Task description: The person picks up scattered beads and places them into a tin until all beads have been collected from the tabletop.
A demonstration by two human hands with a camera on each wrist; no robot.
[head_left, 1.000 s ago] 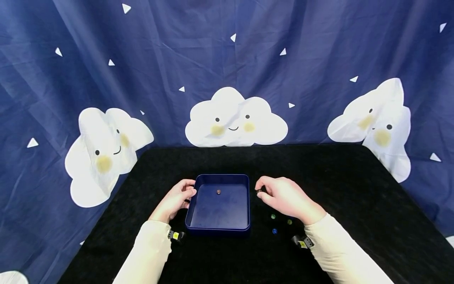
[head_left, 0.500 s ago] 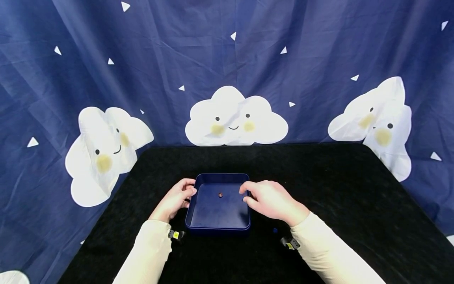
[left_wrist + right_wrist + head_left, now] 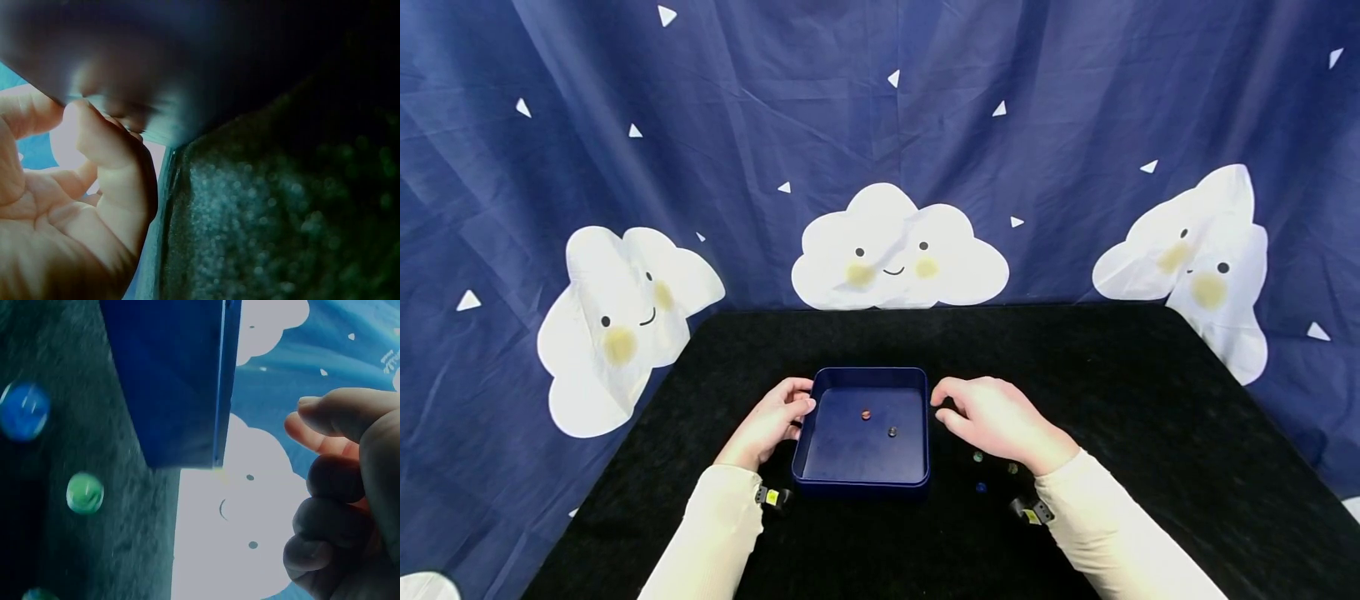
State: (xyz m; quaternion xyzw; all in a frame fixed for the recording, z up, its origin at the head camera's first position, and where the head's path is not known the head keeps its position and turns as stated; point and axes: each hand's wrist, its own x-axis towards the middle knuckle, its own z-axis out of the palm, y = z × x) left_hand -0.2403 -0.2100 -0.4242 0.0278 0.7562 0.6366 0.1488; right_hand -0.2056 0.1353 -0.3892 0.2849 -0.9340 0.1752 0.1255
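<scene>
Left fingers [image 3: 791,387], partly hidden, grip the blue tray [image 3: 853,458]; right fingers [image 3: 952,387] curl loose and free beside it.

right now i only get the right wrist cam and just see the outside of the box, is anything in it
Observer: Yes, the head view shows two marbles in the box: a red marble and a greyish marble.
Operator: ok which of those two is nearer the person
Observer: The greyish one; the red one lies farther back and more to the left.
Operator: and the left hand, i can't see it at all
Observer: The left hand holds the box at its left side.
</scene>
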